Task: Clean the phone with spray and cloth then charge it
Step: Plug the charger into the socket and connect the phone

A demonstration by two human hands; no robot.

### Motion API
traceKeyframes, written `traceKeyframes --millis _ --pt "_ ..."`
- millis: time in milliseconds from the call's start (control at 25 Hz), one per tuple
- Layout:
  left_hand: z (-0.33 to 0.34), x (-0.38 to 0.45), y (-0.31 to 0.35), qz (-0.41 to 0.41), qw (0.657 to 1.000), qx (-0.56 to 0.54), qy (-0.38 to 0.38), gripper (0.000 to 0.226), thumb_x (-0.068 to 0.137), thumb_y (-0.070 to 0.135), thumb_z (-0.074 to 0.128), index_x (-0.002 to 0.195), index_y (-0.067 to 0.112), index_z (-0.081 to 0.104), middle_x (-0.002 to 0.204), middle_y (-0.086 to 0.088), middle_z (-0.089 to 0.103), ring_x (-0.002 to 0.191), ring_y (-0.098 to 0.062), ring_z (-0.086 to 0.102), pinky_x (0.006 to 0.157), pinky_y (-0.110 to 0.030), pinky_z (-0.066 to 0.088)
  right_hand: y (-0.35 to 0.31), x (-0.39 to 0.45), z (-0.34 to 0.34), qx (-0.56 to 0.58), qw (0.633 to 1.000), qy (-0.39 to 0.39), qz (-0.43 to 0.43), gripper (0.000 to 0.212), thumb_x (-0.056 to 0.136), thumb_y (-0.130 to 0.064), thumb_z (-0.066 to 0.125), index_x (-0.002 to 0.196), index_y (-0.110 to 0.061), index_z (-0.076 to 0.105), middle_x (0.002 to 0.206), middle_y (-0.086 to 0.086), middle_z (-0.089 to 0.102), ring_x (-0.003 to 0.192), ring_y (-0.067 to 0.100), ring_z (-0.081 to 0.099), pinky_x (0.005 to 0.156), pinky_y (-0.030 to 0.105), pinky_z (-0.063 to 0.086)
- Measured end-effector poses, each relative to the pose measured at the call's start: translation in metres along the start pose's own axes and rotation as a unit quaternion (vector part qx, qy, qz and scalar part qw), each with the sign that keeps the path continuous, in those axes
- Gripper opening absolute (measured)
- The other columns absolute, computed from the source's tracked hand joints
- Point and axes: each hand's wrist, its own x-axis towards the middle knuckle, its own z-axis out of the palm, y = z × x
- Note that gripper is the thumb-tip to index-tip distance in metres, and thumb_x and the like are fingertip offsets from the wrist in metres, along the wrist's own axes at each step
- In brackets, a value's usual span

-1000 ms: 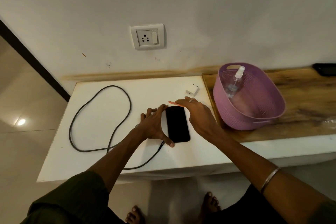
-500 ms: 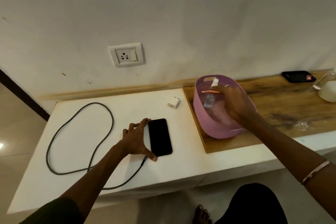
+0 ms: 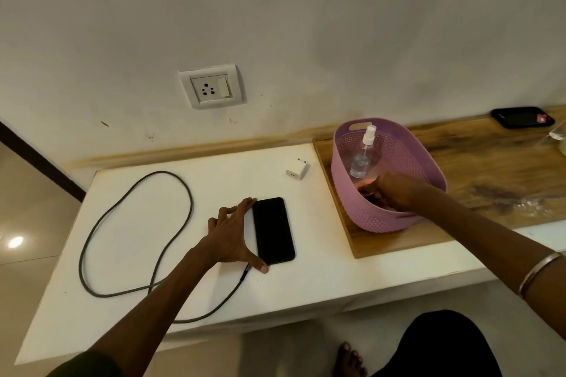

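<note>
The left hand rests on the white table with its fingers spread along the left edge of the phone; the forefinger tip touches the top left corner and the thumb lies against the bottom left corner, bracing it rather than lifting it. The phone lies flat, dark screen up, near the middle of the table.

The right hand reaches down inside the purple basket. Its fingers are curled low in the basket, among something pinkish there, but whether they grip anything cannot be told. A metal bangle sits on that forearm.

A clear spray bottle with a white nozzle leans in the same basket, just beyond the right hand. The basket stands on a wooden board at the right of the table.

A dark cable loops over the left part of the table, one end lying just below the phone by the left thumb. A white charger plug lies between the phone and the basket, towards the wall. A wall socket is mounted above. A second phone lies at the far right of the board.
</note>
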Motion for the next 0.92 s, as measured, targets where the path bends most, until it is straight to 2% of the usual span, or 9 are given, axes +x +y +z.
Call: traceKeyframes --millis 120,240,320,400,560,640,720,800,920 --pt "-0.001 0.0 0.001 -0.001 1.0 0.002 -0.003 0.158 0.02 0.088 0.073 0.148 0.041 -0.006 0.159 0.008 0.014 0.143 -0.025 0.011 0.113 -0.052 0.019 0.003 -0.003 -0.001 -0.027 0.999 -0.039 -0.005 0.026 0.095 -0.028 0.053 0.115 -0.015 0.063 0.092 -0.002 0.07 0.083 0.014 0.064 0.071 0.022 0.047" --pt "-0.003 -0.001 0.004 -0.005 1.0 -0.004 -0.014 0.159 0.021 0.086 0.075 0.148 0.041 -0.009 0.161 0.008 0.009 0.145 -0.026 0.008 0.115 -0.052 0.016 0.0 -0.007 -0.011 -0.106 0.99 -0.07 -0.06 0.032 0.097 -0.024 0.049 0.128 -0.021 0.059 0.117 0.002 0.068 0.098 0.016 0.062 0.09 0.027 0.049" --pt "-0.003 -0.003 0.006 -0.002 1.0 -0.018 -0.021 0.161 0.024 0.083 0.078 0.149 0.04 -0.014 0.162 0.005 0.005 0.147 -0.028 0.005 0.116 -0.053 0.013 -0.006 -0.01 -0.022 -0.096 0.992 -0.065 -0.051 0.034 0.095 -0.018 0.055 0.129 -0.021 0.058 0.122 0.002 0.066 0.099 0.016 0.061 0.089 0.026 0.048" --pt "-0.004 -0.007 0.008 0.009 0.999 -0.032 -0.018 0.162 0.028 0.08 0.081 0.149 0.039 -0.019 0.163 0.006 0.0 0.148 -0.029 0.003 0.116 -0.055 0.012 -0.014 -0.015 -0.037 -0.068 0.997 -0.015 -0.021 0.034 0.09 -0.012 0.061 0.124 -0.017 0.062 0.119 0.003 0.068 0.097 0.013 0.063 0.086 0.025 0.049" --pt "-0.009 -0.024 0.008 0.026 0.992 -0.118 0.043 0.155 0.04 0.072 0.085 0.153 0.034 -0.014 0.164 0.013 -0.002 0.147 -0.025 0.011 0.117 -0.054 0.02 -0.045 -0.036 -0.076 -0.055 0.983 0.173 -0.039 0.025 0.089 -0.009 0.059 0.107 -0.02 0.073 0.092 0.0 0.074 0.061 -0.006 0.054 0.056 0.011 0.038" --pt "-0.014 -0.034 0.002 0.008 0.974 -0.189 0.123 0.128 0.06 0.057 0.087 0.156 0.028 0.008 0.161 0.006 0.021 0.142 -0.022 0.026 0.115 -0.048 0.028 -0.073 -0.041 -0.083 -0.004 0.966 0.248 -0.076 0.024 0.09 -0.008 0.058 0.106 -0.02 0.073 0.099 0.002 0.075 0.068 0.003 0.061 0.065 0.013 0.045" --pt "-0.022 -0.044 -0.012 -0.017 0.945 -0.223 0.237 0.076 0.08 0.033 0.08 0.145 0.023 0.043 0.144 0.001 0.05 0.129 -0.023 0.047 0.106 -0.042 0.042 -0.105 -0.033 -0.076 0.018 0.956 0.269 -0.118 0.03 0.091 -0.004 0.057 0.113 -0.018 0.07 0.111 0.004 0.072 0.089 0.016 0.068 0.081 0.026 0.051" --pt "-0.029 -0.053 -0.027 -0.046 0.926 -0.207 0.312 0.035 0.088 0.015 0.07 0.122 0.02 0.064 0.119 0.002 0.069 0.107 -0.023 0.064 0.089 -0.036 0.051 -0.132 -0.013 -0.057 0.006 0.958 0.239 -0.157 0.041 0.088 0.004 0.056 0.121 -0.017 0.065 0.119 0.007 0.068 0.1 0.02 0.065 0.085 0.03 0.05" --pt "-0.022 -0.066 -0.041 -0.098 0.93 -0.191 0.298 0.013 0.092 0.012 0.064 0.101 0.018 0.072 0.095 0.0 0.074 0.081 -0.019 0.067 0.07 -0.026 0.05 -0.151 0.028 -0.018 -0.066 0.976 0.142 -0.151 0.058 0.083 0.006 0.056 0.135 -0.019 0.049 0.124 0.01 0.062 0.104 0.023 0.061 0.089 0.036 0.053"
